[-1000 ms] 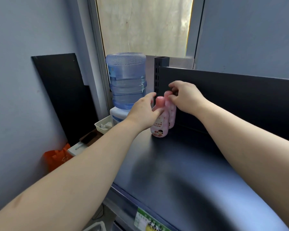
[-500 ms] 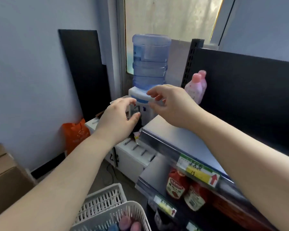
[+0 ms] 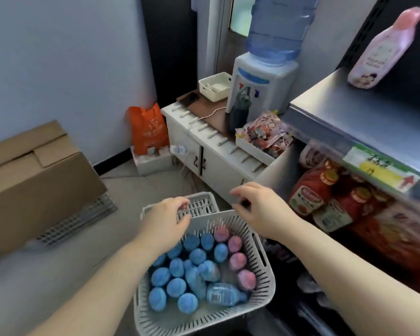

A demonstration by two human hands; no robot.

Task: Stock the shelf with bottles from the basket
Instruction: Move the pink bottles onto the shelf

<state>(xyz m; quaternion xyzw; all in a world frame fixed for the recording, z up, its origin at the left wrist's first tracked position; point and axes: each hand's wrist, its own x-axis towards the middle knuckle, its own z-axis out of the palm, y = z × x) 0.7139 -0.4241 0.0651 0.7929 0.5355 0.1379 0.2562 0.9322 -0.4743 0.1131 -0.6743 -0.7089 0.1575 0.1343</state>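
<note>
- Now both hands have come away from the top shelf (image 3: 337,103) and dropped to the basket (image 3: 264,260) at the lower middle of the frame; a second ago they were setting pink bottles against the shelf's dark back panel.
- One pink bottle (image 3: 383,52) shows standing on that shelf at the upper right. Whether a second still stands behind it cannot be told from this angle.
- That placement looks finished, and the next step is probably another pick. Most of the stock remains in the basket, so the task seems to be at an early stage.
- The left hand (image 3: 166,218) hovers over the basket's far left rim, its fingers loosely curled and holding nothing.
- The right hand (image 3: 260,207) hangs over the far right rim, likewise loosely curled. It appears empty, though blur hides its fingertips.
- The blue-capped bottles (image 3: 197,255) stand packed in the basket's left and middle, just below and nearer than the left hand.
- The pink-capped bottles (image 3: 238,260) run in a line down the right side, below the right hand, the farthest one close to its wrist.
- One clear bottle (image 3: 223,295) lies on its side near the front.
- Neither hand touches any bottle yet.
</note>
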